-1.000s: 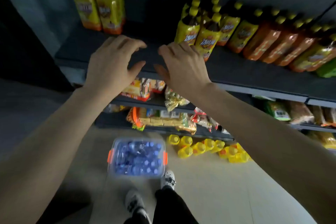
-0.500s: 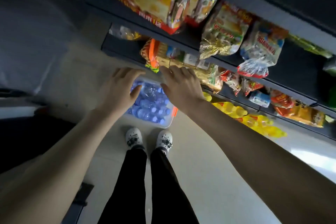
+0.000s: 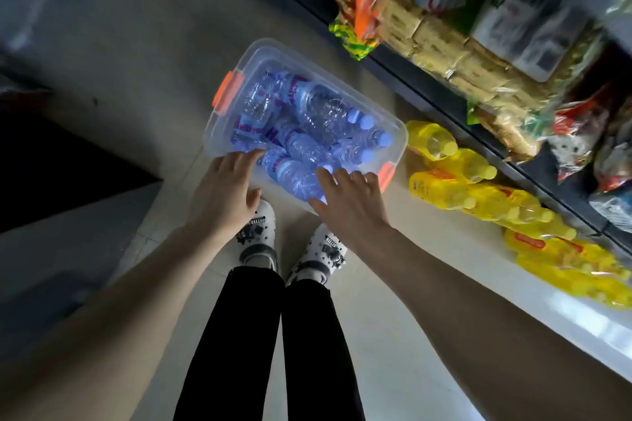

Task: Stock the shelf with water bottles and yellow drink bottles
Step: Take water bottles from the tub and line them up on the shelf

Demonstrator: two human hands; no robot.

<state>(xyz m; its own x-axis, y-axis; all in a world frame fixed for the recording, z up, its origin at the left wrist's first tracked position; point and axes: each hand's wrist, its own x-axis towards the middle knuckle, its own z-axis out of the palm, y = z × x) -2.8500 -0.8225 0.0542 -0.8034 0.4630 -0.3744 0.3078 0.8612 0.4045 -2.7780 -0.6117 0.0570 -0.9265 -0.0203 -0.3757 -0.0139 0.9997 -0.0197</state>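
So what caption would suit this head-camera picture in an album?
Both hands, left hand and right hand, reach open over a clear bin of water bottles, yellow drink bottles lying alongside.

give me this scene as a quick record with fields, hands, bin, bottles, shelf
left hand: left hand open, fingertips at the bin's near rim
right hand: right hand open, above the bin's near edge
bin: clear plastic bin with orange latches on the floor
contents: clear water bottles with blue caps, lying down
beside bin: yellow drink bottles on the floor
shelf: dark low shelf with snack packs
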